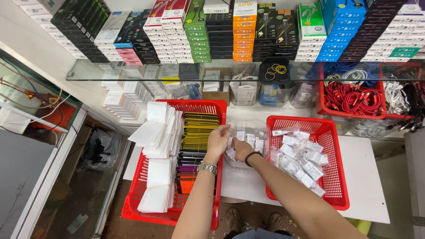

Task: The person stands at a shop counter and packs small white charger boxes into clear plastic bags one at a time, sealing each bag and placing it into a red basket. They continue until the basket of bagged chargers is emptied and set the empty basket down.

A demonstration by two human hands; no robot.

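Both hands meet over the clear plastic bin [248,126] in the middle of the white bench [367,177]. The left hand [218,140] comes in from the left edge of the bin, silver watch [207,167] on the wrist, fingers curled down onto the small clear packets [248,139] inside; whether it actually pinches one, cannot tell, the fingertips are hidden behind the hand. The right hand [242,148] sits just beside it, touching or nearly touching, black bead bracelet [252,156] on the wrist, fingers bent into the same heap of packets; grip also unclear, looks loosely clenched on something small and white.

The packets lie directly under and just ahead of both hands, so neither hand is clearly nearer. Single packets are too small to read an axis.

To the right, just beside the bin, a red basket [330,194] holds more of the same little clear packets [301,161], piled loosely; the right forearm crosses over its near left corner. To the left, a longer red basket [137,206] holds stacks of white sleeves [157,172] and a row of dark flat packs [197,132]; the left forearm passes over its right rim.

Behind, a glass shelf [146,77] carries stacked boxes [243,35], and another red basket of coiled red cables [354,97] sits far right, well apart from the hands. Nothing stands between the hands and the packets
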